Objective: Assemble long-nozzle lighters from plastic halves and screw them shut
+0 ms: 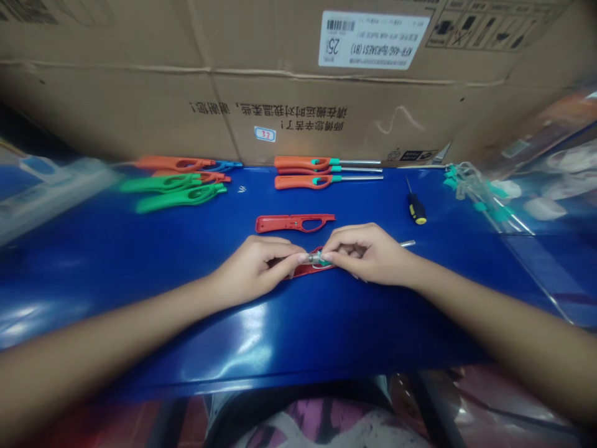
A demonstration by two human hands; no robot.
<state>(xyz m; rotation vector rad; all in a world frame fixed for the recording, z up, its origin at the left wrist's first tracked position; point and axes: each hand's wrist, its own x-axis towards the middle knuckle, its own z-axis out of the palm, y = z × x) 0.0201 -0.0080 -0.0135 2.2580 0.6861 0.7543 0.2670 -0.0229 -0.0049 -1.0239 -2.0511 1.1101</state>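
In front of me on the blue table lies an open red lighter shell half (305, 270), partly covered by both hands. My left hand (263, 264) is closed, its thumb and forefinger pinching the left end of a small clear-and-metal lighter part (313, 257). From the right, my right hand (366, 254) is also closed, its fingertips pinching a teal piece (321, 261) with a pale wire beside it. A metal lighter tube (408, 243) sticks out past my right hand. The other red shell half (295, 223) rests just beyond, inner side up.
Orange stick lighters (305, 182) with metal tubes lie farther back. Left of them are green and orange lighter shells (180, 197) and tiny metal bits (242, 189). A screwdriver (415, 207) and teal-ended tubes (480, 193) sit right. A cardboard box (153, 106) walls off the back.
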